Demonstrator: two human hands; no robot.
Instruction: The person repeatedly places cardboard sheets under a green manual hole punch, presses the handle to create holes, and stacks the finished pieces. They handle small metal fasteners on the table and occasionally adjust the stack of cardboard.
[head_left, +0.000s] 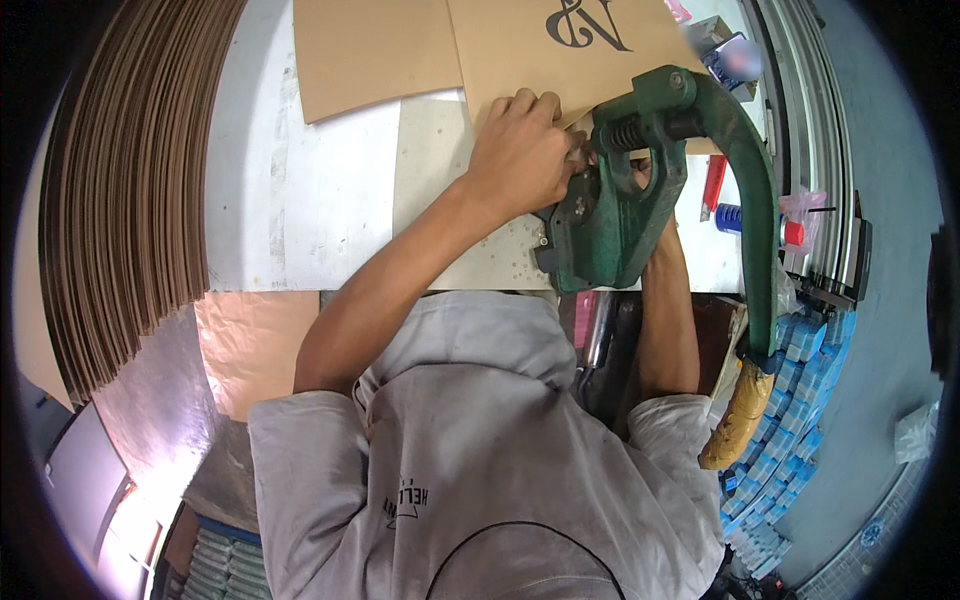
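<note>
A white worktable (330,200) is carrying everything here, with a beige panel (430,170) lying at its near edge. A green hand press (622,235) is standing there, its lever arching over the right side. A plain brown sheet (370,50) and a printed brown sheet (560,75) are lying farther back. A red cutter (714,183) and a blue can (728,218) (red-capped, partly hidden behind the lever) are resting rightward.

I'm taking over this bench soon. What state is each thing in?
Left hand: fingers bent, at the printed sheet's edge
Right hand: mostly hidden behind the press
Press: standing at the table's edge
Lever: ungripped
Printed sheet: on the table
Plain sheet: beside it
Brown stack: piled, edges uneven
Cutter: lying down, blade unclear
Can: seemingly on its side
</note>
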